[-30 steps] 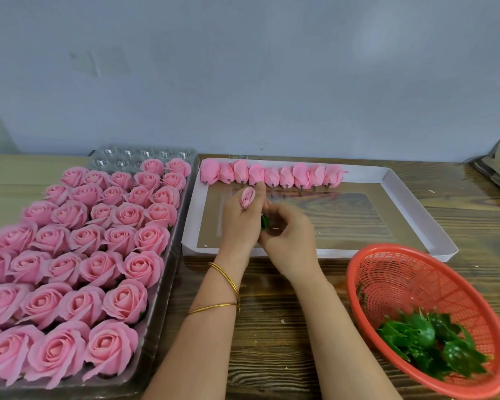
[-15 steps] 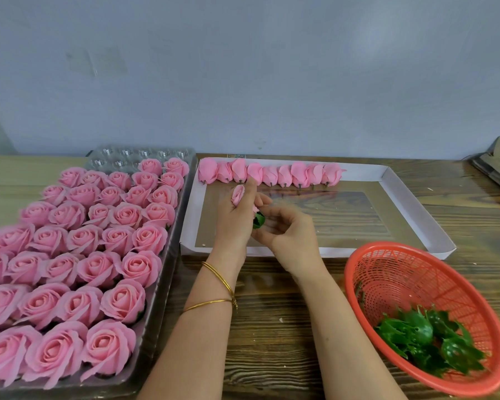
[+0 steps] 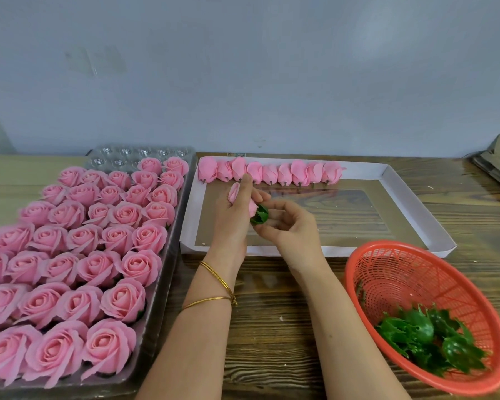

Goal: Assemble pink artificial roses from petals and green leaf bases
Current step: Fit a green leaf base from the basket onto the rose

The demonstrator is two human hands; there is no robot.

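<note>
Far left: finished roses point(image 3: 70, 255), packed in rows in a clear tray point(image 3: 127, 153). Centre: your left hand point(image 3: 231, 217), fingers curled round a pink bud point(image 3: 233, 192), over the white box lid point(image 3: 344, 250). Your right hand point(image 3: 289, 226) pinches a green leaf base point(image 3: 259, 215) against the bud's lower end. Row of buds point(image 3: 272, 172) along the lid's far wall. Right: red basket point(image 3: 401, 272) holding loose leaf bases point(image 3: 427, 342).

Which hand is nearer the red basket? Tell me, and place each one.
Right. The right hand, holding a green leaf base, is beyond and left of the red basket, over the white tray. The left hand, gripping a pink bud, is farther left.
</note>
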